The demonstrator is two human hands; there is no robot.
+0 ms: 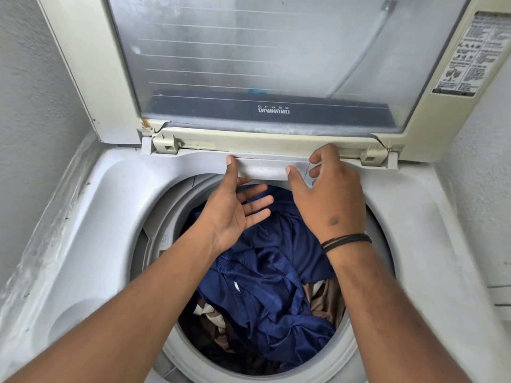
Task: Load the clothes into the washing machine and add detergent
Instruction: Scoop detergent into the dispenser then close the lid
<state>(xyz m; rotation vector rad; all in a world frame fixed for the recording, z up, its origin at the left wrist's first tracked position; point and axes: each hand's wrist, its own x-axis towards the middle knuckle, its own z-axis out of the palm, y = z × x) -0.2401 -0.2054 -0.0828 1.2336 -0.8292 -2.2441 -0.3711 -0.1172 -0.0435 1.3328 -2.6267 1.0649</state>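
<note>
I have both hands at the detergent drawer [265,172] on the tub's rear rim: left hand [235,208] open, thumb on its front lip; right hand [329,194] pinching its right end. Its long axis runs left-right. Clothes [265,286] lie in the drum below.

A textured white wall [33,87] rises on the left, and another stretch of white wall [481,150] shows on the right. Crumpled clear plastic sheeting [36,239] lies in the gap along the left wall. At the right edge a white ridged object [502,295] shows only in part, too little to identify.
</note>
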